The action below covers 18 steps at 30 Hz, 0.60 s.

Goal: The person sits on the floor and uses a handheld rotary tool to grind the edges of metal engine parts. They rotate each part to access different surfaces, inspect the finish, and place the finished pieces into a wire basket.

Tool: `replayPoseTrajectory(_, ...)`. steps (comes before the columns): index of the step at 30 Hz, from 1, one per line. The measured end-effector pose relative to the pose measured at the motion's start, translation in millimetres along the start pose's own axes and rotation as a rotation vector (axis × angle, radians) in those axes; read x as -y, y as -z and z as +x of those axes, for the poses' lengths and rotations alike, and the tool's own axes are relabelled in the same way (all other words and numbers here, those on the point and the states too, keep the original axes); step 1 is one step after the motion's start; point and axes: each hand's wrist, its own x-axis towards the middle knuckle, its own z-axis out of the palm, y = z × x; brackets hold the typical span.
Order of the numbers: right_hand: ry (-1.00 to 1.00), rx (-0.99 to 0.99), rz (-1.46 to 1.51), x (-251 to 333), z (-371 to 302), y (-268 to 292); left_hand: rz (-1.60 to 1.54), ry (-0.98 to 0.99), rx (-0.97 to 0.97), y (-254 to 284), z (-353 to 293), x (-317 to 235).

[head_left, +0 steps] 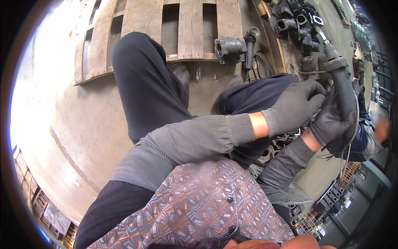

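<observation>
At the right, my right hand (331,120), in a dark grey glove, is closed around the lower body of a black electric die grinder (343,79). The tool points up and away, with a bare metal spindle and a slim tip at its far end. My left hand (295,103), gloved alike, reaches across over my right knee to the right hand. Its fingers are bent together beside the right hand's fingers; what they pinch, if anything, is hidden. A thin cable (351,145) hangs from the grinder's lower end.
A wooden pallet (190,29) lies ahead. By its edge are a grey cast housing (230,49) and a second black power tool (250,47). Dark castings (290,25) pile up on wood at the far right. Another person's blue sleeve (358,143) shows at the right.
</observation>
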Motion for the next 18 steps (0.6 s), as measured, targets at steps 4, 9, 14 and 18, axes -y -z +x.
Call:
replayPoseTrajectory(4,0.004,0.030,-0.088,0,-15,9,0.091,-0.066,-0.063,-15,8,3)
replayPoseTrajectory(9,-0.020,-0.039,-0.158,-5,-27,11,0.045,0.085,-0.030,-19,14,6)
replayPoseTrajectory(14,0.104,0.051,-0.370,-30,-38,21,0.566,-0.136,-0.133,62,-1,53)
replayPoseTrajectory(18,0.143,0.221,-0.875,-78,-62,28,0.446,0.259,-0.047,143,-40,111)
